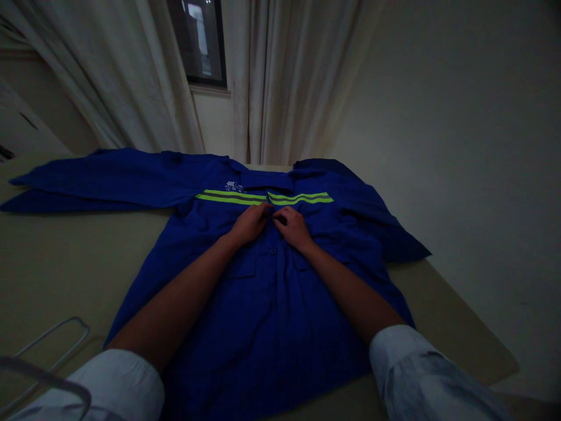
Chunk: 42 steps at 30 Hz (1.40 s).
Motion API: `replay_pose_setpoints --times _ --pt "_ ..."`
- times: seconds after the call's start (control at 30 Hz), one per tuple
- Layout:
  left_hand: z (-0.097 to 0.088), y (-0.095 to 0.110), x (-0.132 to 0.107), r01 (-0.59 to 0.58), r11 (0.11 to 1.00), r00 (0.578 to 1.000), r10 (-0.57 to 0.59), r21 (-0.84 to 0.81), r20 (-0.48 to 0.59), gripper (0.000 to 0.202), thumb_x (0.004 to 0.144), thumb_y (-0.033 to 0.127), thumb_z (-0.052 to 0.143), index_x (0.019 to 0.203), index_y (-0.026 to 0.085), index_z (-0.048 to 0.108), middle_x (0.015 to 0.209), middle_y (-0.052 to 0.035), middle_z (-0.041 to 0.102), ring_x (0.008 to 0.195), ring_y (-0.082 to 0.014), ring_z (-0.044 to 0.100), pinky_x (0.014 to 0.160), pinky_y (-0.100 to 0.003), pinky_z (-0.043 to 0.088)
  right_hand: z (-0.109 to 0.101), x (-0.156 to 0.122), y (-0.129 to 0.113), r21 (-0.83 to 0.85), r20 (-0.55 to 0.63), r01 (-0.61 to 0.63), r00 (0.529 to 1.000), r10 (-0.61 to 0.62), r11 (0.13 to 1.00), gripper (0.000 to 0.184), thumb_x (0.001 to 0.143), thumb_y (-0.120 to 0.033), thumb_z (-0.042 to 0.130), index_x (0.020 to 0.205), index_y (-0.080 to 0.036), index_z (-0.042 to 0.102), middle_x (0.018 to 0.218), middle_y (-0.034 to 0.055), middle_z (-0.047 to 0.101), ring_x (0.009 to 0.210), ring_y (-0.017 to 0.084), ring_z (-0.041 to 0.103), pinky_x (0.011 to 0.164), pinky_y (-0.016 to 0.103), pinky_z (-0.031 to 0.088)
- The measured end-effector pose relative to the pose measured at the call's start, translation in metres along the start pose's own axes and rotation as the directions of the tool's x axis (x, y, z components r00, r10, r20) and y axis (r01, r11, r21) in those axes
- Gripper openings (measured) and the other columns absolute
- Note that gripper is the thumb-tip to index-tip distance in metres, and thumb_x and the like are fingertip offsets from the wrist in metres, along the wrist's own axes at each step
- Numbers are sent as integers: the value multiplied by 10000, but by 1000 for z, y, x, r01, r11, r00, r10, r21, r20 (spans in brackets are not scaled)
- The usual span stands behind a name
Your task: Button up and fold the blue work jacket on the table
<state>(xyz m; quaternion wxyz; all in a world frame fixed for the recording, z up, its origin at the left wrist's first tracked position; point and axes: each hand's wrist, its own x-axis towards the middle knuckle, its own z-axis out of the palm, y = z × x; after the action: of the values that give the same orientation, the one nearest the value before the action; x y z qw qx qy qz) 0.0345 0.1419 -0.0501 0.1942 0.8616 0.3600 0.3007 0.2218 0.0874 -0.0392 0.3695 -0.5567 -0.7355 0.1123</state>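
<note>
A blue work jacket (228, 333) with yellow-green and grey stripes across the chest lies spread out, front side up, its collar away from me. My left hand (252, 223) pinches the front edge of the jacket just below the stripe. Close beside it, my right hand (293, 226) is closed on the other side of the front opening, thumb and fingertips together. The fingertips of both hands nearly meet. Whatever small part sits between them is too dark to make out. Below the hands, a button (273, 252) shows on the front strip.
The jacket rests on a yellowish-beige surface (52, 263). Wire hangers (65, 321) lie at the lower left, near my left sleeve. Pale curtains (298, 76) and a window (201, 41) stand beyond the far edge, and a plain wall (460, 146) borders the right side.
</note>
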Motion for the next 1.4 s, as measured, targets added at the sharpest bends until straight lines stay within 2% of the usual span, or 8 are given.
replay_pose_setpoints --times 0.17,0.27,0.53,0.77,0.87,0.93,1.13,1.4 --pt "-4 7 0 34 999 999 -35 38 25 389 911 108 557 1281 210 619 1049 -89 739 1050 -295 662 924 -415 529 2 -2 -1 -85 -30 -53 998 51 995 111 906 -151 704 969 -207 777 1016 60 706 930 213 668 876 336 524" --pt "-6 12 -2 39 995 999 -41 96 27 327 940 133 553 1243 232 627 1121 -98 737 1091 -296 654 931 -409 530 3 -2 -1 -87 -1 -35 999 35 996 112 907 -151 705 962 -214 779 1029 58 701 932 207 666 871 329 524" --pt "-6 20 -3 -22 978 1000 17 206 23 285 976 121 517 1206 230 645 1158 -109 734 1130 -304 623 977 -413 512 2 0 2 -56 23 -21 999 23 998 109 901 -133 688 952 -206 751 1019 52 688 911 198 649 859 317 516" --pt "-6 13 -2 45 997 998 -48 66 42 468 907 94 604 1348 249 589 1139 -77 734 1097 -283 659 938 -389 533 1 -2 -1 -106 19 -20 1000 22 994 91 905 -163 675 953 -213 734 1036 62 688 945 220 655 857 327 521" --pt "-7 16 -3 54 993 998 -56 105 20 403 941 119 563 1320 246 616 1112 -96 729 1096 -290 665 920 -390 539 1 -2 -1 -59 4 7 1000 -7 998 111 899 -145 665 943 -220 735 1030 57 695 982 223 662 893 331 525" --pt "-8 18 -3 22 993 1000 -20 114 -12 353 964 128 529 1283 232 637 1130 -106 731 1116 -288 659 940 -395 534 0 -1 -2 -13 -21 20 1000 -20 1000 113 903 -145 666 944 -219 741 1032 60 704 998 225 669 915 338 527" --pt "-10 15 -1 -50 997 995 54 54 -82 254 952 141 571 1165 225 681 1093 -67 766 1054 -260 696 992 -403 514 -3 -1 -5 15 -78 25 997 -23 1000 106 912 -157 677 959 -213 755 1044 70 717 998 228 681 930 348 529" --pt "-3 8 -1 -14 994 999 10 -112 -39 378 916 100 569 1266 234 616 1122 -56 773 1055 -248 727 921 -364 543 0 -2 -2 -22 -61 29 998 -30 999 89 903 -157 664 944 -203 728 995 58 686 878 209 655 824 318 520"
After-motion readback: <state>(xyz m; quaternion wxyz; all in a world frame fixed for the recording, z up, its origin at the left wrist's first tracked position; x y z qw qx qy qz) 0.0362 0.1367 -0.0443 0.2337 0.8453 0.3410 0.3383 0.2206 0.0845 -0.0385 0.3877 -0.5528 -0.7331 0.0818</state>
